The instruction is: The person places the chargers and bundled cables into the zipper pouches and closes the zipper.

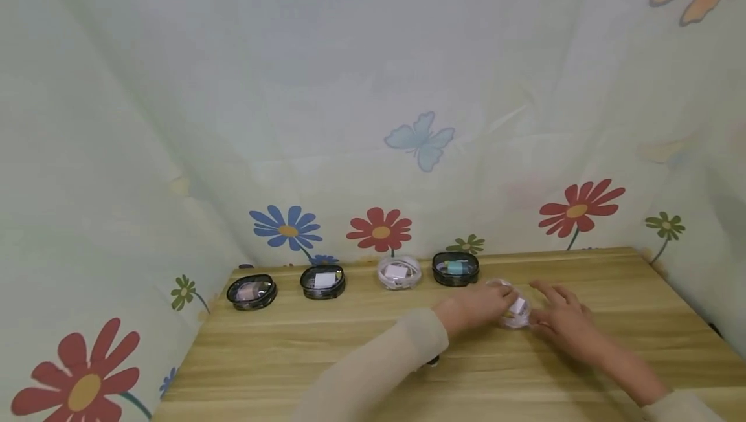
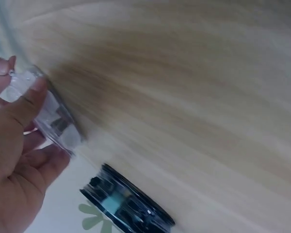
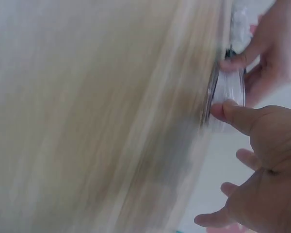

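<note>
A small clear zip pouch (image 1: 517, 313) with white trim and a white block inside is held near the table's right half. My left hand (image 1: 479, 307) grips it, thumb on one face and fingers behind, as the left wrist view shows. My right hand (image 1: 566, 318) is at the pouch's right end. In the right wrist view, the right thumb (image 3: 233, 114) touches the pouch (image 3: 228, 87) while the other fingers spread away from it. Just left of the left hand stands a black-trimmed clear pouch (image 1: 456, 269) with a teal block inside.
Along the table's back edge stand a white-trimmed pouch (image 1: 399, 273), a black-trimmed pouch (image 1: 323, 281) with a white block, and another black-trimmed pouch (image 1: 252, 292) with a pinkish block. A small dark object (image 1: 433, 362) shows partly behind the left sleeve. Flower-printed cloth (image 1: 326, 118) walls the wooden table (image 1: 280, 364).
</note>
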Tool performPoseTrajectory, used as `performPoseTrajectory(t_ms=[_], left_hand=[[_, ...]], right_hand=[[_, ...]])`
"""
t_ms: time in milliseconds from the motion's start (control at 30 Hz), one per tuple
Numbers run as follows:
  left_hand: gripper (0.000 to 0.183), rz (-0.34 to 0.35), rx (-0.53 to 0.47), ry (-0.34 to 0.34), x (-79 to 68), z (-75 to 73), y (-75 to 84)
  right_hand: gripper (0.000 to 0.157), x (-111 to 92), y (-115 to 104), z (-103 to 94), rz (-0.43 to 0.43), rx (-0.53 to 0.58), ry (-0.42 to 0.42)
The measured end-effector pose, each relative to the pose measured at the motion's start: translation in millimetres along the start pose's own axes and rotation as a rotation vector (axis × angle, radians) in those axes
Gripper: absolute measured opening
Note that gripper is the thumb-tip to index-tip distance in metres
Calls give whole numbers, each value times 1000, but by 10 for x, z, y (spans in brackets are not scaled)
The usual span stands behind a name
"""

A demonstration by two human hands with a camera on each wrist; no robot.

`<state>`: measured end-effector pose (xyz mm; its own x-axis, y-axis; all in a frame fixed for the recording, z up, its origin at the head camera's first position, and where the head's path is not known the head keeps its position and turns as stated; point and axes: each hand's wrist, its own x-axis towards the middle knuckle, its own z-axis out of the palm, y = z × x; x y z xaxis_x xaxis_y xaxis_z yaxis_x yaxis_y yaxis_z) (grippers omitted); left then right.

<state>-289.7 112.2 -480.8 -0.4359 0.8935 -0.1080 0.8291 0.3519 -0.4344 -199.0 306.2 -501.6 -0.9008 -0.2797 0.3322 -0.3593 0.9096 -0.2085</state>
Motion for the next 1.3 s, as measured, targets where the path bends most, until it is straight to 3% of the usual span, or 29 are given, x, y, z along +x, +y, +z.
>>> performPoseTrajectory(t_ms=[233, 433, 600, 833, 933, 1133, 1300], left_hand=[[53, -54, -22, 11, 31, -1, 30], [54, 15, 104, -35, 10, 65, -35], [54, 55, -20, -77, 46, 105, -140], [53, -33, 26, -61, 58, 58, -51], [53, -39, 33, -38, 64, 64, -34], [50, -67, 100, -16, 106, 34, 36], [48, -129, 62, -3, 128, 10, 112]], right_hand=[[11, 27, 0, -12, 101, -2, -10], [6, 114, 138, -48, 199, 10, -16], [5, 171, 213, -18, 201, -3, -25], [3, 137, 104, 30, 153, -27, 11], [6, 135, 19, 29, 141, -25, 15], [8, 169, -110, 68, 187, -9, -1], [9, 184, -156, 122, 233, 13, 10]])
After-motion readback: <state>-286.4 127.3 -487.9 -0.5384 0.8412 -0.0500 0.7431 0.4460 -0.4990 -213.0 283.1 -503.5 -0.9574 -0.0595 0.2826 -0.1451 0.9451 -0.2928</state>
